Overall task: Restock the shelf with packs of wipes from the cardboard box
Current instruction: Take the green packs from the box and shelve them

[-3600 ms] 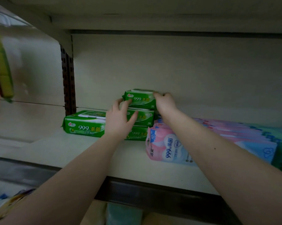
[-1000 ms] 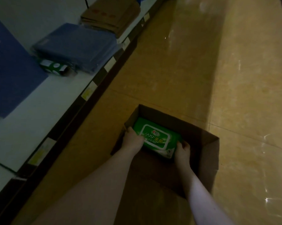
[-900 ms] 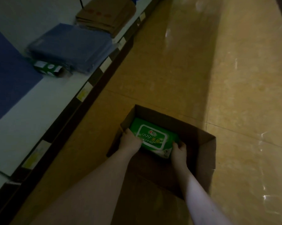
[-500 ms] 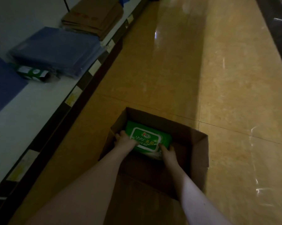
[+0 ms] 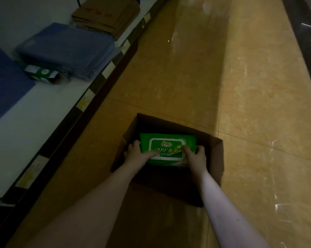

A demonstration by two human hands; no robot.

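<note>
An open cardboard box [image 5: 213,158] stands on the floor in front of me. Inside it lies a green pack of wipes [image 5: 166,143] with a white label, face up. My left hand [image 5: 137,155] grips the pack's left end with the thumb laid across its top. My right hand [image 5: 195,158] grips its right front corner, thumb on the label. Whether more packs lie beneath it is hidden.
A low white shelf [image 5: 20,126] with price tags runs along the left. On it lie folded blue items [image 5: 67,49], a small green-and-white pack [image 5: 42,74] and flattened cardboard [image 5: 104,15]. Tan tiled floor [image 5: 204,77] stretches ahead and right, with a dark fixture [image 5: 306,36] at the far right.
3.6 s ago both hands were stacking green packs on a higher shelf. Since a second ago both hands have tightened round the pack in the box, thumbs now over its top, and it looks slightly raised.
</note>
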